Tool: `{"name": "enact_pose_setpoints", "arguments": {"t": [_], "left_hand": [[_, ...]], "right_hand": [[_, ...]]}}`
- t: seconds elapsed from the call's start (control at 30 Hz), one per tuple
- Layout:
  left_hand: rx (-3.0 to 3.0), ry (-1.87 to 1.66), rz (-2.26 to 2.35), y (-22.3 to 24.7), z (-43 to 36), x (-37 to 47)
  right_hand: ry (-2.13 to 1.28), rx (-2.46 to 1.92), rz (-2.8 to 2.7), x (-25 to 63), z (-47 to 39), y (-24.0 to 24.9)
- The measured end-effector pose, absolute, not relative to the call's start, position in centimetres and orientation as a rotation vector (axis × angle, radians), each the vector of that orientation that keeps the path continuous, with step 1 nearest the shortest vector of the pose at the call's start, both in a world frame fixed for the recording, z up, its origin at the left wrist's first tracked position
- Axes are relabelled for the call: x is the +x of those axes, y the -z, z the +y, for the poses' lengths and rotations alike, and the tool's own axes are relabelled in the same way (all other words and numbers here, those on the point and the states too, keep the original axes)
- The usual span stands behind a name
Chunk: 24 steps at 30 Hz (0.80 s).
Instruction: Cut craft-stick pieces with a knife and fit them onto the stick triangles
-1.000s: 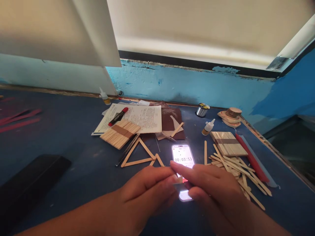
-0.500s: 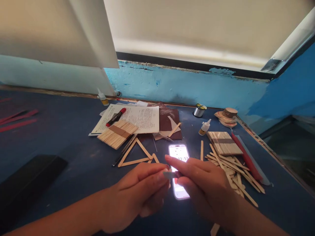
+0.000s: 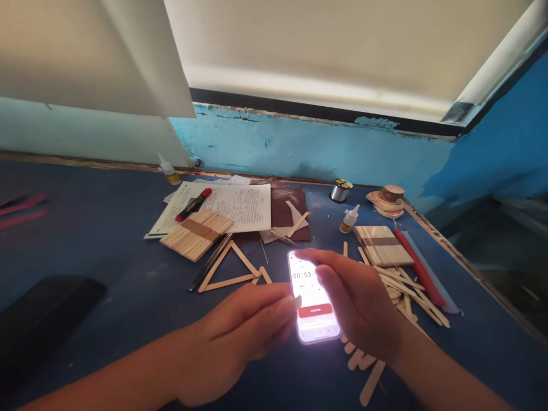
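Note:
My left hand [image 3: 252,325] is closed in a pinch left of the lit phone [image 3: 315,319]; a small pale tip shows at its fingertips, too little to name. My right hand [image 3: 359,297] reaches over the phone's right side, its index finger stretched toward the top of the screen and its thumb close by. Nothing shows between those fingers. The phone lies face up with a timer and a red button on it. Left of it, a triangle of craft sticks [image 3: 229,281] lies on the blue table [image 3: 141,240].
Loose sticks [image 3: 400,288] and a banded stick bundle [image 3: 382,245] lie at right, near a glue bottle [image 3: 349,218] and a wire spool [image 3: 341,190]. Another bundle [image 3: 197,234], a red marker [image 3: 193,204] and written papers [image 3: 248,206] lie at left. A black object [image 3: 51,314] sits far left.
My hands have moved apart, and the bluish piece between them no longer shows. My right hand has shifted right, uncovering more of the phone. The view has turned slightly.

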<state>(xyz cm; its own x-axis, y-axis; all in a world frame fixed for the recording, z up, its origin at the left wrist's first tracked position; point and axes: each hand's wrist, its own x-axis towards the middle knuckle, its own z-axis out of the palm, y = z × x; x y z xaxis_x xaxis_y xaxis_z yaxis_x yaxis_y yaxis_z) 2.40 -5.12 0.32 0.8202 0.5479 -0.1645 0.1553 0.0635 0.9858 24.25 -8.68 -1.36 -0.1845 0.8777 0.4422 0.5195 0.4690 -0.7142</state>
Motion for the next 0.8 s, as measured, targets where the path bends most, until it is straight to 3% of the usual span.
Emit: {"name": "enact_pose_setpoints", "arguments": {"t": [0.2, 0.47, 0.67, 0.8], "left_hand": [[1.445, -0.495, 0.677, 0.6, -5.3, 2.9], [1.402, -0.4, 0.671, 0.5, -4.7, 2.5], [1.45, -0.332, 0.607, 0.4, -4.2, 2.4], [1.435, -0.378, 0.649, 0.4, -3.6, 1.9]], "right_hand": [[-0.741, -1.162, -1.656, 24.2, -8.8, 1.5], [-0.732, -1.128, -1.75, 23.4, -8.7, 1.5], [-0.942, -1.169, -1.634, 23.3, -8.6, 1.3], [-0.842, -1.226, -1.644, 23.5, -8.4, 1.2]]}}
